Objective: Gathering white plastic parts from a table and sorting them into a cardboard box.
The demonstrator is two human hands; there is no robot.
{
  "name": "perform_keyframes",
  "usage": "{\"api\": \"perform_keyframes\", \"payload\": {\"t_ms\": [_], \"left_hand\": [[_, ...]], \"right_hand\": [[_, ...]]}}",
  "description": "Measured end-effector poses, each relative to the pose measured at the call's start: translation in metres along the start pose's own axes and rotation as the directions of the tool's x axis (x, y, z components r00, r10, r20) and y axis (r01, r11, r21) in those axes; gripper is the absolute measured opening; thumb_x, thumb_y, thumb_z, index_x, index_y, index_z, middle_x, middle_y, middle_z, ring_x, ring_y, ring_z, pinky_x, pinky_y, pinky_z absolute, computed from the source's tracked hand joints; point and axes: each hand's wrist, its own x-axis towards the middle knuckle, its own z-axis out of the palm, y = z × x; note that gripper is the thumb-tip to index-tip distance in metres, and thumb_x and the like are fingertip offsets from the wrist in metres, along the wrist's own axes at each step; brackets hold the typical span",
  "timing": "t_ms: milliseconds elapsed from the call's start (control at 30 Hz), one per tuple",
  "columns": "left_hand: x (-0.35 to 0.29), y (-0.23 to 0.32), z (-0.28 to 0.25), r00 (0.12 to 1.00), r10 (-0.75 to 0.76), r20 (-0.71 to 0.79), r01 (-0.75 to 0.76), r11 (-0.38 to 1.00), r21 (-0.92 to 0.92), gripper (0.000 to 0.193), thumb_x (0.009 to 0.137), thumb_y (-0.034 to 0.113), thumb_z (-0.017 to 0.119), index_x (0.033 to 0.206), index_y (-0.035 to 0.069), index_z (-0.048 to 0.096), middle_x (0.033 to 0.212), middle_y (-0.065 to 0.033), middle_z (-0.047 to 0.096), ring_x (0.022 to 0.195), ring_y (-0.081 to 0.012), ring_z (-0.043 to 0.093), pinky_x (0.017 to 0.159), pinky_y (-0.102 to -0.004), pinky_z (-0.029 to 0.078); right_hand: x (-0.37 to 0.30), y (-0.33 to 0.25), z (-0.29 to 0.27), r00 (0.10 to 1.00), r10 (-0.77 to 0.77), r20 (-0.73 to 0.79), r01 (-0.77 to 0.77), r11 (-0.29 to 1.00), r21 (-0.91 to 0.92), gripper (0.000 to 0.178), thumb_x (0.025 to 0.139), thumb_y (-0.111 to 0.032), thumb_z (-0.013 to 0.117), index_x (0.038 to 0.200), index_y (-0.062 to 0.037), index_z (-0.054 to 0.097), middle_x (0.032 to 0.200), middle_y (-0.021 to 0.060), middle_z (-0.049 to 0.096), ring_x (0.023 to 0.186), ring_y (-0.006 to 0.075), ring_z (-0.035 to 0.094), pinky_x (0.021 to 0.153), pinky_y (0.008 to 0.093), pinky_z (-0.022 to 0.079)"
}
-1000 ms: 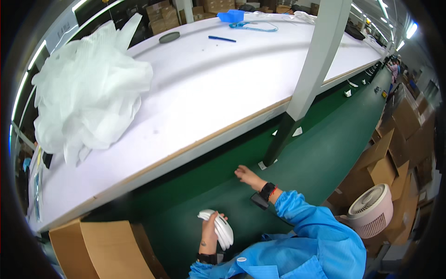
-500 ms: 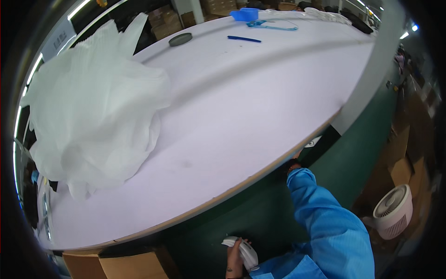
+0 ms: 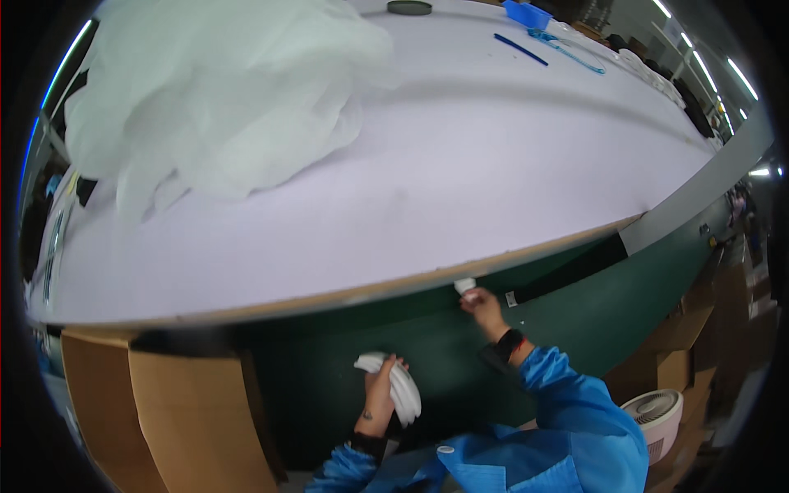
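Observation:
My left hand [image 3: 379,393] is closed around a stack of white, curved, smooth pieces [image 3: 403,392], below the front edge of the table. Their exact kind does not show. At the table edge, my right hand [image 3: 486,309] pinches a small white piece [image 3: 465,286], whose shape is partly hidden by the fingers. Above both hands spreads the white tabletop [image 3: 493,164]. A big heap of thin white sheet material [image 3: 222,107] lies on its left part.
An open cardboard box [image 3: 193,419] stands at the lower left. A blue tray [image 3: 528,14], a blue pen-like stick [image 3: 521,49], a light-blue cord [image 3: 567,51] and a round dark lid [image 3: 409,7] lie far back on the table. A white fan [image 3: 655,415] stands at lower right.
My right hand has come out from beneath the table edge, now with a small white piece in its fingers. My left hand still grips the white stack. The view has shifted.

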Motion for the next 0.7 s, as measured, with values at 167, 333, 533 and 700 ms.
{"api": "perform_keyframes", "payload": {"t_ms": [167,333,533,700], "left_hand": [[-0.003,-0.006,0.027,0.994,0.096,0.043,-0.098,0.994,0.039,0.023,0.082,0.014,0.069,0.096,0.0,0.057,0.085,-0.012,0.064,0.075,-0.0218,0.064,0.063,-0.032,0.051],[-0.013,-0.025,0.033,0.983,0.184,0.01,-0.184,0.98,0.071,0.02,0.084,0.013,0.066,0.096,-0.001,0.06,0.085,-0.0081,0.063,0.076,-0.0185,0.063,0.064,-0.0306,0.049],[-0.034,-0.023,0.037,0.973,0.231,0.024,-0.232,0.966,0.113,0.021,0.085,0.015,0.067,0.097,0.0,0.059,0.087,-0.0068,0.062,0.078,-0.0167,0.062,0.067,-0.0301,0.049],[-0.04,-0.009,0.036,0.985,0.165,0.056,-0.169,0.983,0.066,0.02,0.085,0.017,0.067,0.094,0.002,0.059,0.082,-0.0088,0.063,0.072,-0.0202,0.063,0.062,-0.0334,0.051]], "right_hand": [[-0.139,-0.027,0.059,0.93,-0.154,0.333,0.311,0.813,-0.493,0.022,0.087,0.006,0.044,0.099,0.0008,0.061,0.099,0.027,0.063,0.081,0.0327,0.069,0.071,0.0366,0.057],[-0.197,-0.053,0.056,0.783,-0.275,0.557,0.621,0.36,-0.696,0.03,0.08,0.002,0.049,0.109,-0.0014,0.056,0.125,0.0284,0.051,0.083,0.0399,0.065,0.072,0.0417,0.056],[-0.233,-0.065,0.046,0.704,-0.365,0.609,0.709,0.408,-0.575,0.03,0.081,0.002,0.05,0.11,-0.0013,0.055,0.133,0.0246,0.046,0.105,0.04,0.058,0.087,0.0408,0.051],[-0.239,-0.072,0.035,0.631,-0.415,0.655,0.766,0.464,-0.445,0.029,0.08,0.005,0.054,0.109,-0.0012,0.055,0.13,0.023,0.049,0.115,0.0381,0.052,0.095,0.0409,0.046]]}}
